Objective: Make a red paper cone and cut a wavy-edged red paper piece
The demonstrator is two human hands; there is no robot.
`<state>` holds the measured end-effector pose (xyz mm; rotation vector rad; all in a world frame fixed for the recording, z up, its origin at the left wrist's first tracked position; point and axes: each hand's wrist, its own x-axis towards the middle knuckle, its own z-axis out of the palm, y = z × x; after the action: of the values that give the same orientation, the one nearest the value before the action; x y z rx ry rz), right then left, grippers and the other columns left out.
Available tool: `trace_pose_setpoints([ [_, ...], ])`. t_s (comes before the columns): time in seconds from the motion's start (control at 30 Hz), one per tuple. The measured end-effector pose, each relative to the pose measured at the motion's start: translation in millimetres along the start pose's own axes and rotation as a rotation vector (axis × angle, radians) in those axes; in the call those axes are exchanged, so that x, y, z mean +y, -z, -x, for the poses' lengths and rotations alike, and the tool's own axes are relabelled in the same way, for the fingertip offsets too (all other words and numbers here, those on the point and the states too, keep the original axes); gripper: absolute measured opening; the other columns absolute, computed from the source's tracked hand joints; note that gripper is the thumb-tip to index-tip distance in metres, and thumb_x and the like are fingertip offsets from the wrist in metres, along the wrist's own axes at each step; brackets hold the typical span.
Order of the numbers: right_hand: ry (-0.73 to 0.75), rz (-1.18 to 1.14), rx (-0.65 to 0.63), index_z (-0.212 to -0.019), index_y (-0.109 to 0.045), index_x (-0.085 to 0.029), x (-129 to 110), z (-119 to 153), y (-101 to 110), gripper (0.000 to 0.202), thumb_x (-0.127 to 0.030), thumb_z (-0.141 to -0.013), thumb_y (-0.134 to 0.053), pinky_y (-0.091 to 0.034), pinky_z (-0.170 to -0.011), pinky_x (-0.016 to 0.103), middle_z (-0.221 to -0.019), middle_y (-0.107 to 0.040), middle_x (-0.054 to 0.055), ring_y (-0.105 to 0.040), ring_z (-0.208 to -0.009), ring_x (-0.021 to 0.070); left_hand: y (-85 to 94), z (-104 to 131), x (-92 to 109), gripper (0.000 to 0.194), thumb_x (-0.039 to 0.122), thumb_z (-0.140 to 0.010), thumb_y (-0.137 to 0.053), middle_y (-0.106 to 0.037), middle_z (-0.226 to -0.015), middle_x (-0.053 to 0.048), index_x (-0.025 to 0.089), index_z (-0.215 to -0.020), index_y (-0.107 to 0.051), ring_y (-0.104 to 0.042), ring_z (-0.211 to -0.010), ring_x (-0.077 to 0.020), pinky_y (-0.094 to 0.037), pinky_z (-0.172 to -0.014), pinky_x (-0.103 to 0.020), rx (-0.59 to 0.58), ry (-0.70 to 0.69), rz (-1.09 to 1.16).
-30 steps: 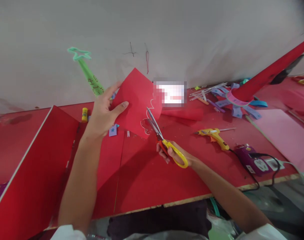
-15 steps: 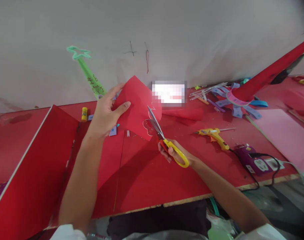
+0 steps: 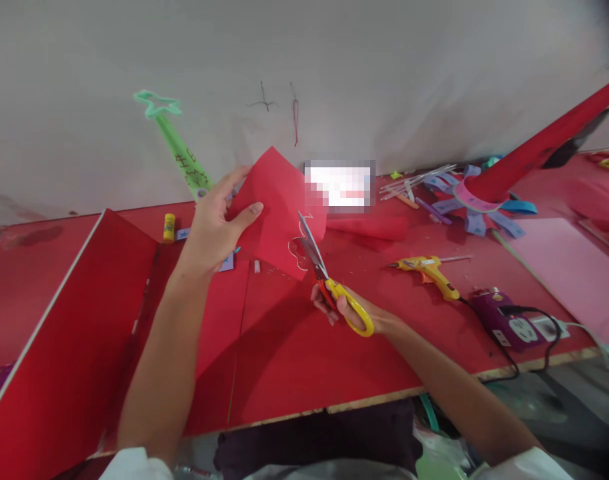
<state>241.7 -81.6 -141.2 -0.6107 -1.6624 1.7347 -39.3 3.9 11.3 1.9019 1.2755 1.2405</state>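
Note:
My left hand (image 3: pixel 221 220) grips the left side of a sheet of red paper (image 3: pixel 274 200), thumb on the near face and fingers behind it. The sheet is held up above the table, tilted, with a curved white outline drawn near its right edge. My right hand (image 3: pixel 341 307) is closed around the handles of a pair of scissors (image 3: pixel 347 303) with one yellow and one red handle. Their parted blades reach up to the paper at the white outline. I cannot tell exactly how far the cut runs.
On the red table (image 3: pixel 284 360) lie a yellow hot glue gun (image 3: pixel 431 270), a purple power adapter (image 3: pixel 507 320) with cables, a glue stick (image 3: pixel 169 228), and pink card (image 3: pixel 564 267). A red board (image 3: pixel 74 340) stands at left. Behind are a green cone (image 3: pixel 184 157) and a red cone (image 3: pixel 539 147).
The red paper has shifted slightly right and up. My right hand and the scissors' handles have moved a little to the left. Other things stay in place.

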Motion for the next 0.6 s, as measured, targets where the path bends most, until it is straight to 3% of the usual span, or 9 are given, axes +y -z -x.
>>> trace_pose_setpoints([
  [0.6,-0.014,-0.019,0.044,-0.114,-0.058,-0.020,-4.7,-0.1,-0.3,0.074,-0.091,-0.095,-0.049,-0.044,-0.055,0.028,-0.082,-0.047,-0.004,-0.039,-0.060,0.0103,0.1,0.0,2.9,0.056,0.039,-0.096,-0.078,-0.061,-0.163,-0.005,0.035,-0.150,-0.065,-0.062,-0.147,-0.0331,-0.058,-0.120,-0.050,0.012,-0.001,0.002],
])
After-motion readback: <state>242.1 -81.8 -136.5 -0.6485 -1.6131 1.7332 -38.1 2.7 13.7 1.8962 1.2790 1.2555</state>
